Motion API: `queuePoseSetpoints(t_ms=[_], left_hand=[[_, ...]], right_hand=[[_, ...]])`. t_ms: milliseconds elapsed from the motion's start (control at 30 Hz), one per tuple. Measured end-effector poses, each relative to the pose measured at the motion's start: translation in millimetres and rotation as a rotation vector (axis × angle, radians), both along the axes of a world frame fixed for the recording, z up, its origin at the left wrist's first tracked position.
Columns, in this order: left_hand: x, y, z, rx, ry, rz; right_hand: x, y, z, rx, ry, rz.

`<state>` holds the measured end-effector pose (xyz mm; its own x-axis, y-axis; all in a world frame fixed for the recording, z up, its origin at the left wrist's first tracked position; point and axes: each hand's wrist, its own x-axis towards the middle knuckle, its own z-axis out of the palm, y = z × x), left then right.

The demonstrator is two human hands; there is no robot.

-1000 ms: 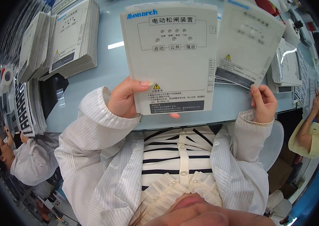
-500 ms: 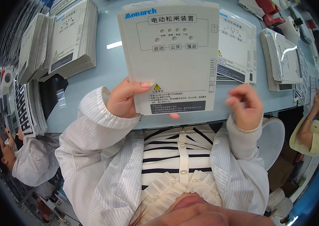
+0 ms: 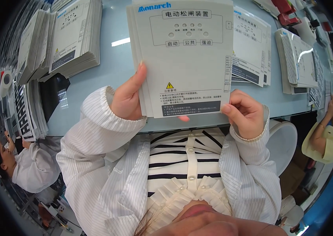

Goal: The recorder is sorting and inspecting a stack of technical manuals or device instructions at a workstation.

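Note:
A small stack of light-grey printed panel sheets [image 3: 190, 67], with blue lettering, rows of small circles and a dark box at the bottom, is held up over the near edge of the table. My left hand [image 3: 129, 96] grips the stack by its lower left side, thumb along the edge and a fingertip showing below. At the lower right corner, my right hand [image 3: 247, 114] pinches the front sheet between thumb and fingers. Fanned on the table behind the stack lie similar printed sheets [image 3: 255, 59], partly covered by it.
Tall piles of matching sheets [image 3: 76, 35] stand at the left on the pale blue table [image 3: 107, 74]. Another pile [image 3: 298, 65] sits at the right, near red objects [image 3: 288, 17]. A white tape roll [image 3: 6, 80] is far left. Co-workers [image 3: 36, 167] sit at both sides.
My right hand has come in from beside the stack to its lower right corner and closed there. My left thumb has shifted from the front sheet's face to the stack's left edge.

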<state>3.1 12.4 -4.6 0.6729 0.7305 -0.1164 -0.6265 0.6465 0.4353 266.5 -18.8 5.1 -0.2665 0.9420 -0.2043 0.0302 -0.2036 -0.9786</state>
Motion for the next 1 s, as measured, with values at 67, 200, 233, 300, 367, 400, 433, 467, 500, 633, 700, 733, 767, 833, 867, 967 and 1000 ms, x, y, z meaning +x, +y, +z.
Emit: queuePoseSetpoints(t_ms=[67, 200, 233, 300, 367, 400, 433, 467, 500, 633, 700, 733, 767, 833, 867, 967, 1000], left_hand=[[0.8, -1.0, 1.7, -0.007, 0.058, 0.024], [-0.9, 0.4, -3.7, 0.092, 0.088, -0.012], [-0.8, 0.3, -2.5, 0.094, 0.089, -0.010], [0.0, 0.3, -0.2, 0.090, 0.064, 0.006], [0.0, 0.8, 1.4, 0.077, 0.078, 0.010], [-0.1, 1.0, 2.5, 0.062, 0.095, 0.014], [-0.2, 1.1, 2.2, 0.065, 0.095, 0.014], [-0.4, 1.0, 0.9, 0.082, 0.178, 0.000], [-1.0, 0.4, -0.2, 0.095, 0.263, -0.013], [-1.1, 0.7, 1.5, 0.120, 0.300, -0.006], [-0.4, 0.1, 3.0, 0.111, 0.303, 0.004], [-0.6, -0.5, 3.1, 0.111, 0.303, 0.006], [-1.0, -1.0, 3.1, 0.109, 0.322, 0.016], [-0.2, -0.2, 3.0, 0.107, 0.337, 0.019], [-0.7, 0.4, 3.8, 0.103, 0.320, 0.007], [-0.6, 0.9, 6.2, 0.091, 0.257, -0.014], [-0.6, 0.9, 6.9, 0.085, 0.214, -0.026]], right_hand=[[3.1, 1.0, 0.7, 0.029, -0.041, -0.099], [28.3, 11.6, -6.8, 0.192, -0.131, -0.279], [36.5, 14.4, -8.4, 0.192, -0.120, -0.386], [51.4, 19.3, -11.5, 0.194, -0.109, -0.493], [64.2, 22.7, -14.5, 0.165, -0.181, -0.604], [69.2, 23.2, -17.2, 0.153, -0.206, -0.617], [71.3, 23.4, -21.7, 0.155, -0.205, -0.618], [72.8, 23.4, -26.8, 0.208, -0.304, -0.611], [69.6, 24.3, -26.9, 0.257, -0.403, -0.600], [47.1, 24.3, -10.9, 0.434, -0.904, -0.619], [39.9, 22.3, -9.5, 0.495, -0.784, -0.686], [34.2, 19.0, -7.7, 0.495, -0.784, -0.685], [27.7, 14.0, -5.2, 0.437, -0.662, -0.538], [15.4, 6.8, -0.9, 0.374, -0.545, -0.400], [8.4, 4.8, 0.8, 0.321, -0.408, -0.241], [-1.9, 2.8, -1.2, 0.254, -0.225, -0.048], [-3.5, 2.8, -2.2, 0.240, -0.176, -0.015]])
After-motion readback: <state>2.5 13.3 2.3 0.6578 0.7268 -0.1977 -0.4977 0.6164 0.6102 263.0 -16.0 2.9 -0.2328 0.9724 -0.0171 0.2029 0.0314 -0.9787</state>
